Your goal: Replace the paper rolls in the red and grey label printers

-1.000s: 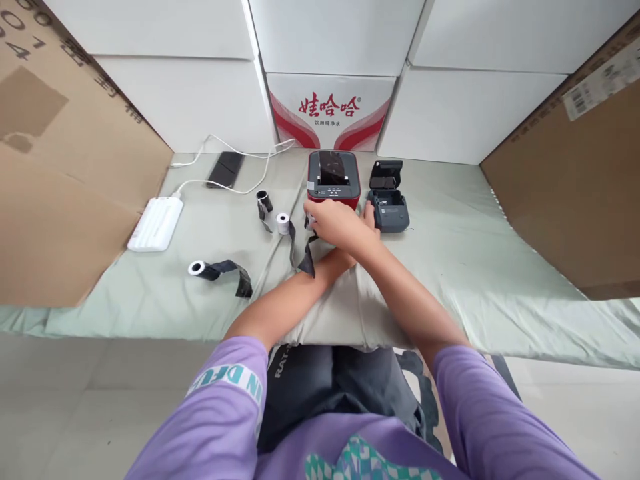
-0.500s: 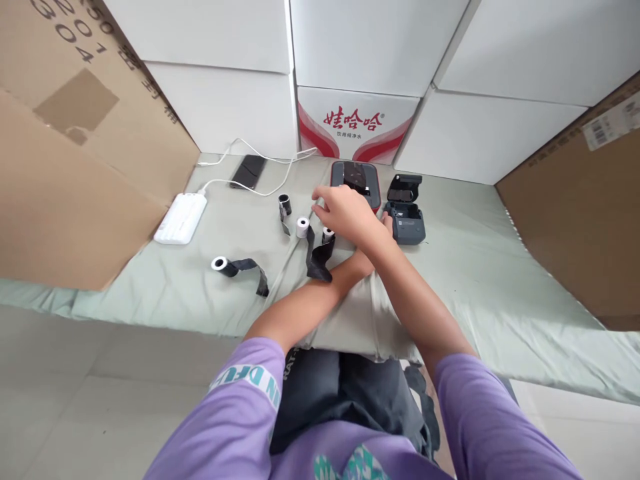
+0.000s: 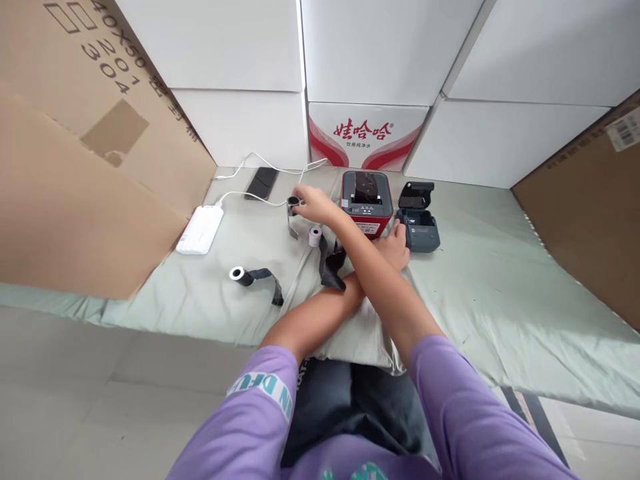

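My arms are crossed over a pale green cloth (image 3: 480, 280). My right hand (image 3: 311, 203) reaches left and pinches a small dark roll (image 3: 293, 201) with a loose grey strip hanging below it. My left hand (image 3: 395, 244) lies under the right forearm, fingers loosely flat on the cloth, touching the front of a small grey printer (image 3: 421, 232) whose lid stands open. A red-and-black printer (image 3: 367, 203) stands between the two hands. A white paper roll (image 3: 315, 236) and a crumpled black strip (image 3: 331, 265) lie just below my right hand.
Another roll with a black tail (image 3: 237, 273) lies nearer on the left. A white power bank (image 3: 200, 229) with cable and a black phone (image 3: 263, 182) sit far left. Cardboard sheets (image 3: 75, 173) flank both sides; white boxes (image 3: 367, 137) wall the back.
My right hand left the front of the red printer, crossed leftward past the white roll and closed on the small dark roll. The left hand stayed by the grey printer. The view shifted.
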{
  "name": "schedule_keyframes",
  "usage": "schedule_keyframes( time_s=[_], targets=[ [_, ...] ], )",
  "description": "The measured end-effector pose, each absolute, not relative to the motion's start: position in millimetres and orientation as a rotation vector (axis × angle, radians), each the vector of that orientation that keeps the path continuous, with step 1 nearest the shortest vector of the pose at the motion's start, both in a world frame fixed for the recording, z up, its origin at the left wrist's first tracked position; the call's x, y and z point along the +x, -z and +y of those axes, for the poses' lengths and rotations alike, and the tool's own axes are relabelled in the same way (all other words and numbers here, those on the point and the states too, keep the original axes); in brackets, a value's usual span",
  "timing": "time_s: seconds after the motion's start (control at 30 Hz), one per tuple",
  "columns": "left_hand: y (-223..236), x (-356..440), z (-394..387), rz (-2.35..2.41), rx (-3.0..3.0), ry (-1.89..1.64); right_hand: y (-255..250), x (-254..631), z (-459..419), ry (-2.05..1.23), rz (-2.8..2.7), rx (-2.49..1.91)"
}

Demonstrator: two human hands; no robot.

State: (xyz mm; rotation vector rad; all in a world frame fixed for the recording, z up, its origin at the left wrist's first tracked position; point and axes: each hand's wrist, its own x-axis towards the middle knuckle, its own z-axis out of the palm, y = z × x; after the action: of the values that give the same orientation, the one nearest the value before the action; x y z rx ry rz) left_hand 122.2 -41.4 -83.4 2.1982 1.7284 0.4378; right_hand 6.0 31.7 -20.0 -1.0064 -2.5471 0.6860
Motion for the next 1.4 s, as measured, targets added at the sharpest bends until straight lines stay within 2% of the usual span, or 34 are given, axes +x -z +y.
schedule_keyframes(
  time_s=[0.1, 0.3, 0.4, 0.53, 0.7, 1.03, 1.13, 1.4],
  targets=[
    [86, 122, -40, 1.71, 2.212, -0.435, -1, 39, 15, -0.821, -2.324, -0.918],
    [92, 122, -43, 1.69, 2.23, -0.497, -43, 172, -6, -0.583, -1.976, -1.013],
    [90, 123, -44, 1.73, 2.234, -0.514, -39, 240, 8, -0.479, -1.999, -1.197],
    [86, 123, -45, 1.736, 2.231, -0.489, -7, 291, 35, -0.408, -2.023, -1.477],
    [86, 123, -46, 1.771, 2.195, -0.474, 31, 292, 58, -0.43, -2.098, -1.613],
    [88, 123, -45, 1.777, 2.17, -0.472, 39, 273, 58, -0.49, -2.201, -1.641],
    [87, 122, -45, 1.784, 2.165, -0.465, 48, 272, 60, -0.415, -2.226, -1.703],
    [90, 121, -44, 1.768, 2.185, -0.49, 52, 289, 70, -0.307, -1.879, -1.695]
  ],
)
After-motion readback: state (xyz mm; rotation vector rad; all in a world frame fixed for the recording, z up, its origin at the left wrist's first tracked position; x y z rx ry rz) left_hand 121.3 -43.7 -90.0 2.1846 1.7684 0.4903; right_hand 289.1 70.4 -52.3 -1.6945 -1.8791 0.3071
